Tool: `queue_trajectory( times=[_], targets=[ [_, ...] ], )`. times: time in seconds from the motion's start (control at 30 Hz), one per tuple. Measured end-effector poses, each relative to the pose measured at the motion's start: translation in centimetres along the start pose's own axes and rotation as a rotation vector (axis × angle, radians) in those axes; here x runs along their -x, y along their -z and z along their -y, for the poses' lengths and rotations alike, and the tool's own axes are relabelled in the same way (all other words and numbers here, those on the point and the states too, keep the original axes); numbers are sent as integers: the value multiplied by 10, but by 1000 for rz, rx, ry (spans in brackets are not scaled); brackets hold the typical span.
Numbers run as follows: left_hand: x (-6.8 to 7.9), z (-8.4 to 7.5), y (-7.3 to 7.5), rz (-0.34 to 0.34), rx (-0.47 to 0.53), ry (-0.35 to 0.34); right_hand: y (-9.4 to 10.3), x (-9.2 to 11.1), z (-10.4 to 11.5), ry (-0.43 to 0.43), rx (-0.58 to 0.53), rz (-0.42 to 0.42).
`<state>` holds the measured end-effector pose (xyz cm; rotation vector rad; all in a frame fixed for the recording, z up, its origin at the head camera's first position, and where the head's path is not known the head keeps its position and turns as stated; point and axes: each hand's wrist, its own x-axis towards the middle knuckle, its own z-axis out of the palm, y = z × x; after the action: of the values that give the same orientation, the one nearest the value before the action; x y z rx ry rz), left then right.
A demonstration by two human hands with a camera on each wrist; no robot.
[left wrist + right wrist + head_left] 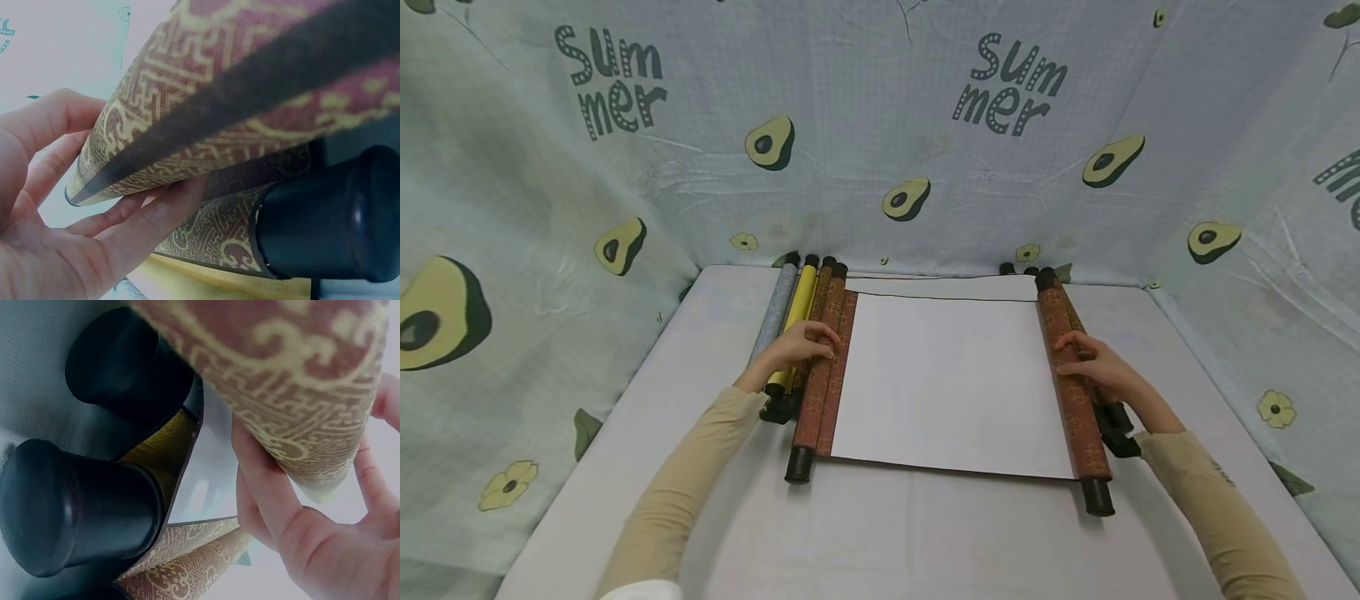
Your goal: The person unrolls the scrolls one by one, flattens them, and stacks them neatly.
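Observation:
A hanging scroll (951, 383) with reddish-brown patterned rollers and black end knobs lies spread across the table, its blank white face up. My left hand (797, 344) grips its left roller (812, 412) near the middle; in the left wrist view the thumb and fingers (150, 219) go round the patterned roll. On the other side, my right hand (1103, 368) holds the right roller (1081, 421), fingers (269, 481) curled round it in the right wrist view. Another opened brown scroll (194, 556) lies underneath, its black knob (81, 506) showing.
Left of the brown rollers, a yellow scroll end (801, 302) and a grey one (775, 307) lie side by side. More black knobs (1123, 437) stick out under the right side. A white table (925, 542) carries everything, with an avocado-print cloth (850, 100) hanging behind and at the sides.

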<state>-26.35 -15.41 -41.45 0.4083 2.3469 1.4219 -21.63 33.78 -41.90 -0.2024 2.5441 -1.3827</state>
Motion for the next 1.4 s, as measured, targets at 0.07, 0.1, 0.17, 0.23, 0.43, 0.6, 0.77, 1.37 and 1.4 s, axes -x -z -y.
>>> queue_trajectory(
  times=[0.07, 0.1, 0.17, 0.23, 0.43, 0.6, 0.77, 1.37, 1.4],
  targets=[
    [0, 1, 1, -6, 5, -7, 2, 0, -1, -8, -25, 4],
    [0, 1, 2, -9, 4, -9, 3, 0, -2, -12, -37, 5],
    [0, 1, 3, -19, 13, -1, 5, 0, -4, -18, -59, 8],
    [0, 1, 4, -31, 23, 15, 7, 0, -5, -26, -94, 18],
    [0, -2, 5, -34, 17, 55, 9, 2, -8, -23, -156, 43],
    [-1, -2, 4, -39, 16, 86, 8, 1, -11, -34, -125, 18],
    [-1, -2, 5, -39, 10, 84, 4, -2, -11, -81, -56, -34],
    [2, 0, 8, -16, 57, 129, 6, 0, -11, 3, -38, -15],
    [2, 1, 9, -12, 57, 124, 6, 1, -12, 15, -42, -9]
  ],
)
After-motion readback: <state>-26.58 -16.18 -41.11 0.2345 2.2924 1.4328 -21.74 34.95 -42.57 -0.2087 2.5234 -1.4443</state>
